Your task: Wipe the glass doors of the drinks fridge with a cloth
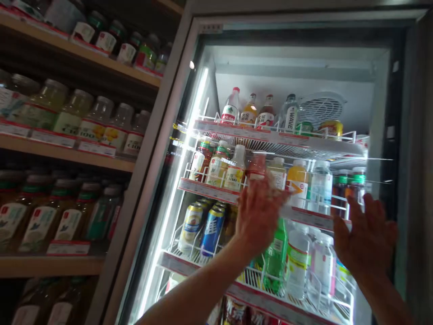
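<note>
While I watch through the head camera, both my grips are raised before the lit fridge (297,20). The left grip (256,216) is blurred by motion, but it looks released to me, its fingers spread and pointing up. In my view it covers part of the second shelf (311,217) from the top. The pale bottle (278,172) stands on that shelf just above its fingers, and the orange bottle (298,183) just beyond them to the right. Whether those fingers touch anything, I cannot tell.

The right grip (367,237) is dim and also released, thumb and fingers apart, near the fridge's right side. Green-capped bottles (359,174) stand on the second shelf, just above its fingertips as I see it. To its left, clear bottles (324,264) stand on the third shelf (257,297).

Also on the third shelf, the green bottle (275,253) sits between my two grips, below the left one and to its right. The blue can (213,230) and the yellow-topped can (191,224) stand to the left of my left wrist. The red-capped bottle (231,108) is up on the top shelf (252,132), well above both grips. Outside the fridge, on my left, wall shelves (64,148) carry more bottles, well apart from either grip.
</note>
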`<state>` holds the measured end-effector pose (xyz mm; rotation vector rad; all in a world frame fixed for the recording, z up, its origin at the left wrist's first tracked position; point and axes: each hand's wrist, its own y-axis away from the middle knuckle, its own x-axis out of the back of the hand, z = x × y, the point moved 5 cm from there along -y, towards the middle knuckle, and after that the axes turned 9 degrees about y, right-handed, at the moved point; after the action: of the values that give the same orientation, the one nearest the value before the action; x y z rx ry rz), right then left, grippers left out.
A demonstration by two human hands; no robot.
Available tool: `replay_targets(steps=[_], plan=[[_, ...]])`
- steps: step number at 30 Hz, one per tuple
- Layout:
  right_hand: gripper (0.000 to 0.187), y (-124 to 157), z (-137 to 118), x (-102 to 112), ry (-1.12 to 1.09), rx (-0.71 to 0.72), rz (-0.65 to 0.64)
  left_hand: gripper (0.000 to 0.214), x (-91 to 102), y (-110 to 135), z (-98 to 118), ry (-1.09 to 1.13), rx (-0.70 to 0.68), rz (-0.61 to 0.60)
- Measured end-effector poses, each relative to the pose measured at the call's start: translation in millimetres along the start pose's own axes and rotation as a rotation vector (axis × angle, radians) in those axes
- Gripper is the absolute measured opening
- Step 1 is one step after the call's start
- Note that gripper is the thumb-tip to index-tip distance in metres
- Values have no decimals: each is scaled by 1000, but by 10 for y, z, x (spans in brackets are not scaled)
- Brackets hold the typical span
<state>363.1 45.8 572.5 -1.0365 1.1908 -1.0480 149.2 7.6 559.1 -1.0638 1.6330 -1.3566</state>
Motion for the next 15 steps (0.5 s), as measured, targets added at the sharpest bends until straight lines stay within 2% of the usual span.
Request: replay_targets(steps=[1, 2, 3, 4, 5, 7, 9, 10, 11, 12, 13, 15], plan=[[57, -1, 4, 5, -5, 0, 3, 51, -105, 15, 200, 29, -86, -65], [57, 0, 10, 12, -11, -2, 11, 51, -158, 29, 298, 42, -135, -94], [57, 1, 15, 18, -16, -3, 15, 51, -159, 33, 286, 39, -149, -96], [57, 4, 19, 23, -18, -3, 16, 49, -112, 24, 165, 19, -127, -78], [57, 6, 24, 28, -19, -3, 16, 47, -19, 0, -48, -12, -75, -39], [57, 9, 29, 25, -17, -2, -3, 43, 239, -83, -628, -88, 75, 55], [58, 8, 28, 24, -10, -6, -3, 40, 505, -167, -1209, -157, 308, 179], [58, 4, 19, 27, -5, -7, 12, 41, 592, -200, -1397, -168, 393, 226], [58, -5, 3, 23, -1, -11, 22, 41, 633, -229, -1486, -167, 439, 251], [59, -22, -25, 14, 0, -16, 27, 42, 627, -254, -1471, -157, 441, 259], [59, -48, -67, 0, -3, -19, 31, 42, 576, -273, -1360, -138, 397, 246], [58, -138, -201, -33, -27, -2, 36, 43, 382, -278, -944, -93, 217, 178]])
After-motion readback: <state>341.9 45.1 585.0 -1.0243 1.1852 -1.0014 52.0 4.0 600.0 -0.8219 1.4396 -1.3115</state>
